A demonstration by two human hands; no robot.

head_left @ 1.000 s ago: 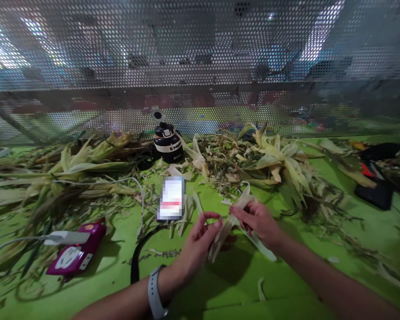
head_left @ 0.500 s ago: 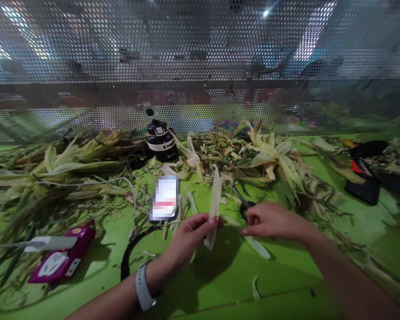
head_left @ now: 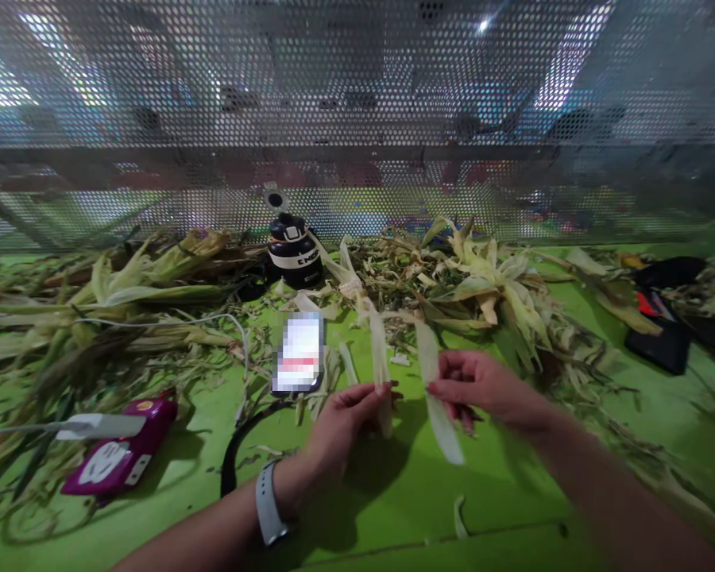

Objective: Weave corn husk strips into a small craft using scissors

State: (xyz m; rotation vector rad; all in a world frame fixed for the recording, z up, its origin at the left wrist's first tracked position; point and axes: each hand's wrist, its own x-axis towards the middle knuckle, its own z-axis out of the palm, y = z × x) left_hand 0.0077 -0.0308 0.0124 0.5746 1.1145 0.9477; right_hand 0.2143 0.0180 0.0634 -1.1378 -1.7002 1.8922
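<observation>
My left hand, a grey watch on its wrist, pinches a pale corn husk strip upright between thumb and fingers. To its right, my right hand grips a second, wider husk strip that hangs slanted over the green table. The two strips are side by side with a gap between them. Something small and reddish shows under the right fingers, too blurred to name. A small husk scrap lies on the table nearer to me.
Dried husks and shreds line the back before a perforated metal panel. A black bottle with its lid up stands there. Left are a lit phone, a purple device with a white cable, and a dark strap.
My right hand has picked up the pale husk strip from the table and brought it up next to the left one. The left hand still holds its strip. The view has shifted slightly.
</observation>
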